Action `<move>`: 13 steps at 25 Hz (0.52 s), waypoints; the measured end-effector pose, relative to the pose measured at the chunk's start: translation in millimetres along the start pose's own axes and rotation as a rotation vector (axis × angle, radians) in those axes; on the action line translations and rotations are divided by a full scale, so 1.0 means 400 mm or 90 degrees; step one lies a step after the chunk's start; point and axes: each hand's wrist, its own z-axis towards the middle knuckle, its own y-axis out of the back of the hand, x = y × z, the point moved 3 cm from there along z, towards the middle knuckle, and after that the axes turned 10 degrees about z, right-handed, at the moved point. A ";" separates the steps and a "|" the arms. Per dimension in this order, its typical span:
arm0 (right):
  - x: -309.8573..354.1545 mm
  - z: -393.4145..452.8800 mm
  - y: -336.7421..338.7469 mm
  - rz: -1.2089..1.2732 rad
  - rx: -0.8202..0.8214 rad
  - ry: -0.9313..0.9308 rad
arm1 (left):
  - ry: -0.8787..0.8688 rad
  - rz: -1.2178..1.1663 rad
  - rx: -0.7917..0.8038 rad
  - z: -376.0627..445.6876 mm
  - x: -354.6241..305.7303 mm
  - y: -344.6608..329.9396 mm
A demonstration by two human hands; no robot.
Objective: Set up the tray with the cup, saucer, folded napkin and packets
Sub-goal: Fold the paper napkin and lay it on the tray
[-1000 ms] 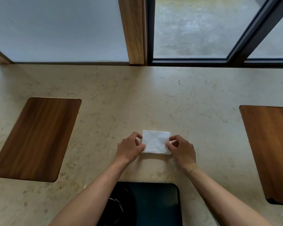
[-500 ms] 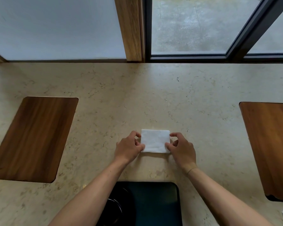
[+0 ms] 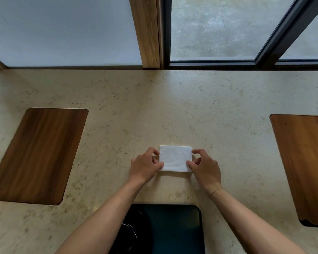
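Folded white napkin (image 3: pixel 175 158) flat on the marble counter (image 3: pixel 154 110), long axis running left to right, just beyond the dark tray (image 3: pixel 173 228). Pinched at its left edge by the left hand (image 3: pixel 145 166), at its right edge by the right hand (image 3: pixel 204 165).

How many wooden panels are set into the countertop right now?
2. One wooden panel lies on the left side; the other wooden panel lies at the right and is cut off by the frame edge. More may lie beyond the view.
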 end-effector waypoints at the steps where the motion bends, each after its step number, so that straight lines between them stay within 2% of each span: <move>1: 0.001 0.000 0.000 -0.003 0.001 0.002 | 0.000 0.000 0.002 0.000 -0.001 0.001; 7: 0.010 0.016 0.020 -0.009 -0.039 0.031 | 0.002 -0.023 -0.019 0.015 0.006 0.021; 13: 0.026 0.047 0.017 -0.198 -0.006 0.102 | -0.063 0.066 -0.078 0.059 -0.017 0.052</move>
